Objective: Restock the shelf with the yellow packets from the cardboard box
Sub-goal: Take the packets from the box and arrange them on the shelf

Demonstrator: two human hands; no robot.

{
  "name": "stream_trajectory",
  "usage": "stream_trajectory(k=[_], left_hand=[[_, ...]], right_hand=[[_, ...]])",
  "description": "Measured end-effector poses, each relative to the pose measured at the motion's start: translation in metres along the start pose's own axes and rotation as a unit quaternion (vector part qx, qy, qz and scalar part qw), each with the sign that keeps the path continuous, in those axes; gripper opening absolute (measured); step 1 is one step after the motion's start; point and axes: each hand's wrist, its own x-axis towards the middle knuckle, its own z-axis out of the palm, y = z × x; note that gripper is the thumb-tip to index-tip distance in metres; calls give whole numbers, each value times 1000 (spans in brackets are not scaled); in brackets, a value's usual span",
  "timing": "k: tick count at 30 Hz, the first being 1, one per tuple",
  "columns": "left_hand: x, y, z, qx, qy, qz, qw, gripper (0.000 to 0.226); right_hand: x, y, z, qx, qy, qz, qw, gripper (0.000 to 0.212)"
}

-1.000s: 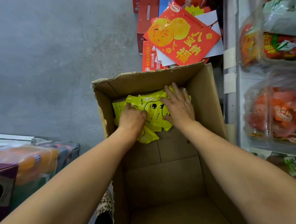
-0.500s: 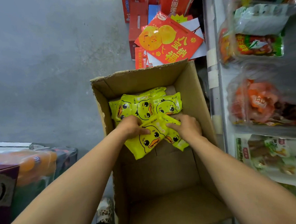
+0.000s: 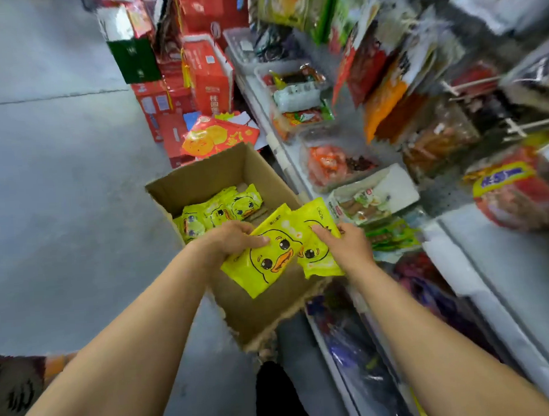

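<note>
Left hand [image 3: 233, 240] grips large yellow duck packet [image 3: 264, 256] at its left edge, thumb on front, other fingers curled behind. Right hand [image 3: 348, 247] pinches second yellow packet [image 3: 316, 234] at right edge, fingers [image 3: 320, 230] lying on its face. Both packets held above near half of cardboard box [image 3: 201, 176], overlapping, tilted. More yellow packets [image 3: 219, 207] lie flat on box bottom at far end. Shelf [image 3: 508, 259] at right carries clear trays [image 3: 337, 166] of red and orange snacks. Red cartons [image 3: 209, 74] stand beyond box.
</note>
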Motion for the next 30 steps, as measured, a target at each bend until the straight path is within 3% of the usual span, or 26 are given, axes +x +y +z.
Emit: stream_trajectory(k=[1,3,6,10,14,21,27,30], left_hand=[[-23,7,12,-6,-21,19,1000,15],[-64,22,33,2,-53,63,997,35],[-120,47,69,10,-88,110,990,53],[-187,88,125,7,-144,167,975,36],[-248,126,184,31,-183,232,955,38],[-351,166,319,67,-230,295,925,27],[-430,167,463,166,-281,306,894,31],[-468,162,535,222,-331,272,876,29]], right_hand=[[-26,0,-20,23,23,2,999,36],[-73,-1,-58,68,65,8,996,30],[-137,2,-115,123,140,18,982,43],[-218,8,-194,165,224,-11,960,34],[-300,9,-275,169,307,-56,935,29],[-432,61,-406,201,458,-68,863,26],[-542,155,-507,314,476,-33,821,7],[-596,204,-543,354,478,1,804,9]])
